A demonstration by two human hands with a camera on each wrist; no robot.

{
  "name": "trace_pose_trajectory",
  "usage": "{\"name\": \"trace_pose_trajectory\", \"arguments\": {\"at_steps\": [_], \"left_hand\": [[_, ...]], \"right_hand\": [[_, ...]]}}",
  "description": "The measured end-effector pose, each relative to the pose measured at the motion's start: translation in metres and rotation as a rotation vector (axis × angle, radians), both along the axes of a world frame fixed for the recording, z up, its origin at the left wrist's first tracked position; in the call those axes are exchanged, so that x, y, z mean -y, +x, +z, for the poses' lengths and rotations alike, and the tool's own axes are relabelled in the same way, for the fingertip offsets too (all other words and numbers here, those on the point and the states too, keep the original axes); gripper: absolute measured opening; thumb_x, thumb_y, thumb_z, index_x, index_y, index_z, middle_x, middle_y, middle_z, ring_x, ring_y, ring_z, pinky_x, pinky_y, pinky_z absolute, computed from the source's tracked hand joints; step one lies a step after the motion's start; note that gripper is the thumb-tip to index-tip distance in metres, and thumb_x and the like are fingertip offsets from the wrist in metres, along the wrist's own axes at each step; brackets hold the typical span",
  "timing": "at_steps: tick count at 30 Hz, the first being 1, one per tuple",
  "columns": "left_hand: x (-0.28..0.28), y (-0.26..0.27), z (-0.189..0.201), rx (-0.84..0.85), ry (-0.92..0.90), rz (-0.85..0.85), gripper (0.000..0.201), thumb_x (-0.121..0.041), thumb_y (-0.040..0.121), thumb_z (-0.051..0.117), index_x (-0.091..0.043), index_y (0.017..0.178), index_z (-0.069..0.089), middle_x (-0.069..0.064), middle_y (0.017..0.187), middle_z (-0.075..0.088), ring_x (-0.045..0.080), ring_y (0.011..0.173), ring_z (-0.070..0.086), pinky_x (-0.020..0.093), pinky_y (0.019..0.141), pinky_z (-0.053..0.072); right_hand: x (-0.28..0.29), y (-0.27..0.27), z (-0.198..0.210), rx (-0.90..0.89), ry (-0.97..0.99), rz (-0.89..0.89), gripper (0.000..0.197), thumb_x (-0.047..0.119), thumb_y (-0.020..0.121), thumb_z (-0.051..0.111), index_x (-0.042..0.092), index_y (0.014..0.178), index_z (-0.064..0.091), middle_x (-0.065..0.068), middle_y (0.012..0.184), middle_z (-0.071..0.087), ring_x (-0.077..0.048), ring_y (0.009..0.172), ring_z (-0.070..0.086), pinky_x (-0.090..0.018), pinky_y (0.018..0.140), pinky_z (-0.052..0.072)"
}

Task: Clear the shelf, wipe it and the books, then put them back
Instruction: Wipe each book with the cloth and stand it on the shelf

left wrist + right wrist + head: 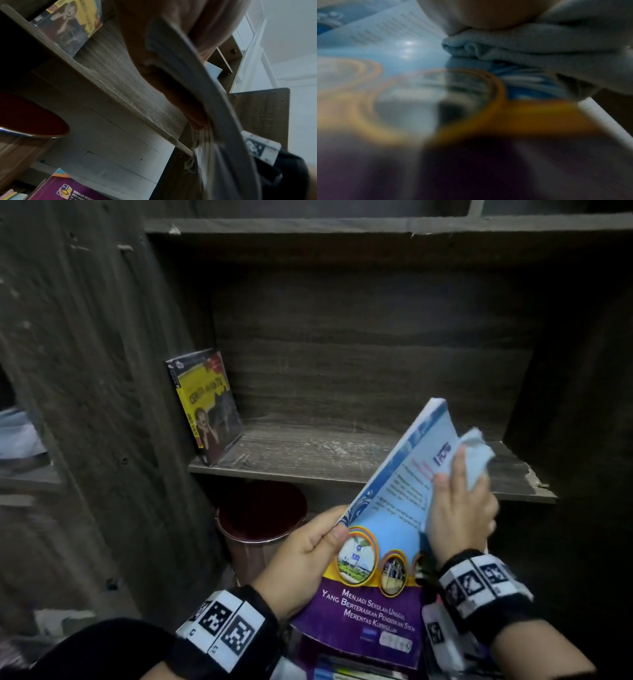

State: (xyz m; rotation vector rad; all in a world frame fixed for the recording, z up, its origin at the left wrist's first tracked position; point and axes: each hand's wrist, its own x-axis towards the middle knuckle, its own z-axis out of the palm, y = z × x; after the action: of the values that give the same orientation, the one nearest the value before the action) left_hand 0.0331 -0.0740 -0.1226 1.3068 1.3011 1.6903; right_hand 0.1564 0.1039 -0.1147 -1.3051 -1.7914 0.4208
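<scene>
Two hands work on one glossy softcover book with a light blue, yellow-ringed and purple cover, held in the air in front of the dark wood-grain shelf board and tilted so that its far corner rises toward the shelf opening. The left hand grips the book's left edge, thumb on the cover and fingers curled underneath; in the left wrist view the fingers lie against the book's bent underside. The right hand lies over a crumpled pale blue cloth and pushes it flat against the upper right part of the cover, fingers bent round the cloth; the right wrist view, much blurred, shows the folded cloth touching the blue cover. Both wrists wear black bands with black-and-white square markers. On the shelf board a single yellow and black paperback with a figure on its cover stands upright at the far left, leaning against the side panel, well apart from the held book. Below the shelf board stands a round bin with a dark red inside and a metal rim. At the bottom edge of the head view, under the held book, lie more books, one of them with a purple cover in the left wrist view.
</scene>
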Motion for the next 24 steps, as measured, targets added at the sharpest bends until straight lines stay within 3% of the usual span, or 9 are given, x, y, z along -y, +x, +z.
{"name": "trace_pose_trajectory", "arguments": {"at_steps": [2, 4, 8, 10, 12, 14, 17, 20, 24], "left_hand": [[0.001, 0.003, -0.001, 0.002, -0.023, -0.030, 0.034, -0.023, 0.089, 0.046, -0.020, 0.122, 0.058, -0.005, 0.115, 0.070, 0.009, 0.106, 0.064, 0.021, 0.087, 0.049], [0.000, 0.006, -0.003, 0.002, -0.037, -0.039, 0.036, -0.023, 0.090, 0.046, -0.019, 0.124, 0.057, -0.004, 0.119, 0.069, 0.010, 0.108, 0.064, 0.021, 0.088, 0.049], [-0.002, 0.007, -0.005, -0.012, -0.028, -0.005, 0.035, -0.031, 0.094, 0.049, -0.023, 0.127, 0.056, -0.002, 0.123, 0.066, 0.015, 0.117, 0.060, 0.031, 0.100, 0.045], [-0.001, 0.005, -0.003, -0.003, -0.028, -0.007, 0.033, -0.027, 0.094, 0.048, -0.023, 0.125, 0.057, -0.003, 0.121, 0.067, 0.014, 0.115, 0.061, 0.029, 0.098, 0.046], [0.001, 0.005, -0.001, 0.004, -0.022, -0.023, 0.033, -0.022, 0.092, 0.046, -0.021, 0.123, 0.057, -0.006, 0.118, 0.069, 0.009, 0.110, 0.062, 0.022, 0.092, 0.048], [0.003, 0.006, 0.001, -0.006, -0.021, -0.044, 0.034, -0.021, 0.092, 0.045, -0.019, 0.124, 0.057, -0.007, 0.119, 0.068, 0.009, 0.110, 0.063, 0.020, 0.090, 0.048], [0.005, 0.010, 0.001, -0.016, -0.023, -0.068, 0.033, -0.021, 0.093, 0.044, -0.019, 0.124, 0.056, -0.011, 0.115, 0.069, 0.007, 0.108, 0.064, 0.018, 0.087, 0.048], [0.002, 0.012, -0.001, -0.009, -0.011, -0.030, 0.033, -0.022, 0.093, 0.045, -0.020, 0.123, 0.057, -0.007, 0.116, 0.069, 0.009, 0.107, 0.064, 0.020, 0.088, 0.048], [0.000, 0.008, 0.002, 0.056, 0.066, 0.058, 0.026, -0.021, 0.097, 0.045, -0.019, 0.119, 0.059, -0.010, 0.114, 0.070, 0.004, 0.108, 0.063, 0.016, 0.089, 0.047]], "right_hand": [[0.000, 0.002, 0.003, -0.056, -0.101, -0.083, 0.050, 0.051, 0.099, 0.020, 0.047, 0.148, 0.009, -0.009, 0.157, 0.014, -0.041, 0.135, 0.022, -0.057, 0.109, 0.020], [0.023, -0.004, 0.003, -0.020, -0.024, -0.029, 0.055, 0.052, 0.096, 0.015, 0.044, 0.150, 0.008, -0.012, 0.158, 0.011, -0.040, 0.137, 0.019, -0.058, 0.110, 0.018], [0.072, -0.016, -0.011, 0.055, 0.451, 0.444, 0.052, 0.038, 0.095, 0.027, 0.047, 0.145, 0.019, -0.016, 0.152, 0.022, -0.037, 0.133, 0.023, -0.051, 0.108, 0.019], [0.060, -0.014, -0.013, 0.059, 0.611, 0.549, 0.049, 0.029, 0.093, 0.037, 0.044, 0.139, 0.033, -0.014, 0.148, 0.029, -0.036, 0.128, 0.030, -0.047, 0.106, 0.022], [0.040, -0.010, -0.010, 0.007, 0.577, 0.402, 0.048, 0.028, 0.091, 0.038, 0.041, 0.137, 0.038, -0.014, 0.147, 0.031, -0.035, 0.127, 0.031, -0.051, 0.106, 0.025], [0.021, -0.003, -0.002, -0.072, 0.326, 0.168, 0.047, 0.036, 0.096, 0.033, 0.042, 0.142, 0.035, -0.014, 0.150, 0.028, -0.036, 0.131, 0.026, -0.057, 0.106, 0.025], [0.009, 0.003, 0.002, -0.174, -0.049, -0.051, 0.046, 0.039, 0.102, 0.028, 0.046, 0.147, 0.021, -0.006, 0.156, 0.019, -0.036, 0.138, 0.020, -0.055, 0.111, 0.019], [0.038, -0.008, -0.004, -0.082, 0.086, 0.062, 0.047, 0.038, 0.102, 0.027, 0.043, 0.148, 0.020, -0.011, 0.155, 0.021, -0.033, 0.137, 0.019, -0.055, 0.110, 0.020], [0.095, -0.017, -0.033, 0.123, 0.417, 0.438, 0.046, 0.044, 0.100, 0.023, 0.043, 0.146, 0.024, -0.011, 0.149, 0.030, -0.033, 0.124, 0.033, -0.055, 0.099, 0.036]]}}
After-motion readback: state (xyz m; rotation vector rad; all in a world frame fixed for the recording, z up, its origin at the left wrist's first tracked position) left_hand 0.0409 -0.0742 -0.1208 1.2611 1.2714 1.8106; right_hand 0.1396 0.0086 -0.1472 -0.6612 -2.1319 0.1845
